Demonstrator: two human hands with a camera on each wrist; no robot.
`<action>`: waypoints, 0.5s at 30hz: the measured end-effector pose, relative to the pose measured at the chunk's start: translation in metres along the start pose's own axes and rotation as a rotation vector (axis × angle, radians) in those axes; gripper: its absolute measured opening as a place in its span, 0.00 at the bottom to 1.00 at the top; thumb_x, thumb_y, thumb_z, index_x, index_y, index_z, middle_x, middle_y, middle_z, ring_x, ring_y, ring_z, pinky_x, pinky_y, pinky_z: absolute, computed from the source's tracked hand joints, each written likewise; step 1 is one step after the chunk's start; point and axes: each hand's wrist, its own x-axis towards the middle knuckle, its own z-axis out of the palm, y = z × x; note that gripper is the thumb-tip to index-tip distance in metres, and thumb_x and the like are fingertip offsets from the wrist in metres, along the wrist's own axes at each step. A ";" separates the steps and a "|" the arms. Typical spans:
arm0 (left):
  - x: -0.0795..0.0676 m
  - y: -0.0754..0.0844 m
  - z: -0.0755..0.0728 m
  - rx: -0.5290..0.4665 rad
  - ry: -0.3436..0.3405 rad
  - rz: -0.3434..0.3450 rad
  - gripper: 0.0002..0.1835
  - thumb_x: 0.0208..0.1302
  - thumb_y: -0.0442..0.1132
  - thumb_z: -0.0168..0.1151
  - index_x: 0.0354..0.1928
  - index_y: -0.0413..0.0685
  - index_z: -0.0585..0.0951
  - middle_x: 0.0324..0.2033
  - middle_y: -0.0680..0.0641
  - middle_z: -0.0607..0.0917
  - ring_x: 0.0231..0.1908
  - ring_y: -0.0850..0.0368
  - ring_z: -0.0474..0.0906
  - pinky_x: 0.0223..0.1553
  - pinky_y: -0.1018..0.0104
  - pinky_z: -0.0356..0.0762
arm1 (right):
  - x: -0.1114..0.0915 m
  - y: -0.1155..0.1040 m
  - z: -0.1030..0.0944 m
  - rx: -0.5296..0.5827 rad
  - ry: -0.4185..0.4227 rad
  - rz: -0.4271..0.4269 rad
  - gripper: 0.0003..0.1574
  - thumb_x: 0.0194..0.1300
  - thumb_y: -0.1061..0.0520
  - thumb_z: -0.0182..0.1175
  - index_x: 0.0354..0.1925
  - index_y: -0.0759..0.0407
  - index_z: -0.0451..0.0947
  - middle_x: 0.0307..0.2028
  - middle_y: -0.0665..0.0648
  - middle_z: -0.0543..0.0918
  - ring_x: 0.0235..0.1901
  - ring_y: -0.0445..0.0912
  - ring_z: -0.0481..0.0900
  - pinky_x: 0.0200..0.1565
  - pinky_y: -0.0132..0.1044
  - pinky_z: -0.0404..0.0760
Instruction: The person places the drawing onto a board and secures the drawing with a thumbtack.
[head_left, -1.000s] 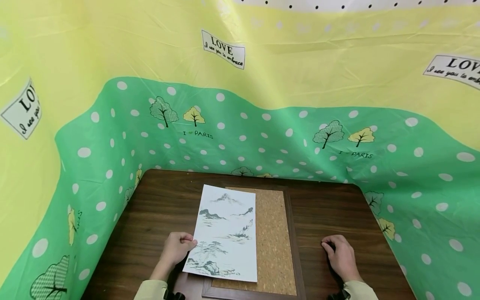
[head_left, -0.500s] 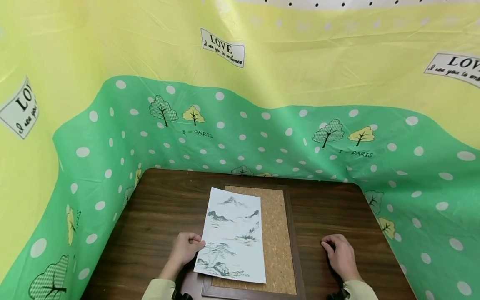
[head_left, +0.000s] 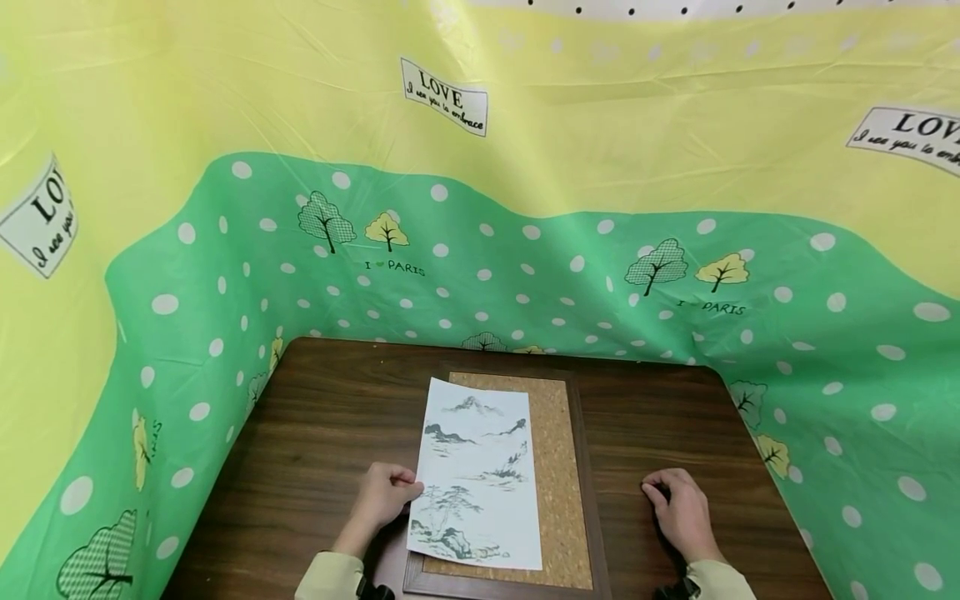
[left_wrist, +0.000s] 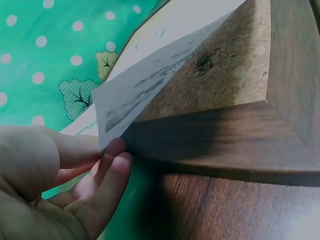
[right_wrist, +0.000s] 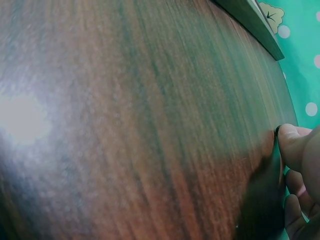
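Note:
My left hand (head_left: pixel 381 498) pinches the left edge of a white sheet of paper (head_left: pixel 480 462) printed with grey ink mountains, trees and rocks. The sheet covers most of a corkboard (head_left: pixel 562 475) in a dark wooden frame, with a strip of cork showing on the right. In the left wrist view, thumb and fingertips (left_wrist: pixel 117 160) grip the paper, whose near edge slants up above the cork (left_wrist: pixel 235 65). To the right of the board, my right hand (head_left: pixel 681 510) rests on the table with loosely curled fingers; the right wrist view shows its thumb (right_wrist: pixel 292 142) at the image edge.
The dark wood-grain table (head_left: pixel 330 408) has a green dotted and yellow curtain (head_left: pixel 495 275) around its back and sides. A black wrist strap (head_left: pixel 375 590) sits on each arm.
My left hand has moved to the right with the paper, which now covers more of the corkboard and stands straighter along it. The right hand has stayed in place.

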 end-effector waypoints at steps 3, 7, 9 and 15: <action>0.000 0.004 0.003 -0.004 0.010 0.010 0.04 0.55 0.31 0.76 0.28 0.39 0.88 0.22 0.51 0.87 0.18 0.62 0.81 0.23 0.67 0.82 | 0.000 -0.001 -0.001 0.007 0.000 -0.002 0.10 0.58 0.68 0.75 0.31 0.55 0.86 0.39 0.60 0.85 0.42 0.57 0.83 0.45 0.51 0.75; 0.001 0.010 0.005 -0.001 0.021 0.013 0.05 0.54 0.31 0.77 0.29 0.39 0.88 0.22 0.50 0.88 0.16 0.61 0.82 0.22 0.67 0.82 | -0.001 -0.001 -0.001 0.015 0.002 -0.011 0.10 0.58 0.69 0.75 0.31 0.56 0.86 0.38 0.60 0.84 0.42 0.58 0.83 0.46 0.55 0.76; 0.001 0.013 0.007 -0.008 0.018 0.011 0.05 0.54 0.32 0.77 0.29 0.40 0.88 0.22 0.50 0.88 0.16 0.60 0.83 0.21 0.67 0.82 | 0.000 -0.001 -0.001 0.013 0.003 -0.015 0.10 0.58 0.69 0.75 0.30 0.55 0.86 0.38 0.60 0.85 0.42 0.57 0.83 0.46 0.54 0.75; 0.002 0.017 0.013 -0.036 0.007 0.023 0.02 0.57 0.30 0.74 0.29 0.37 0.88 0.22 0.49 0.88 0.16 0.59 0.83 0.20 0.66 0.82 | 0.001 -0.001 -0.001 0.011 0.000 -0.015 0.10 0.58 0.68 0.75 0.31 0.55 0.86 0.39 0.59 0.85 0.43 0.57 0.84 0.46 0.52 0.75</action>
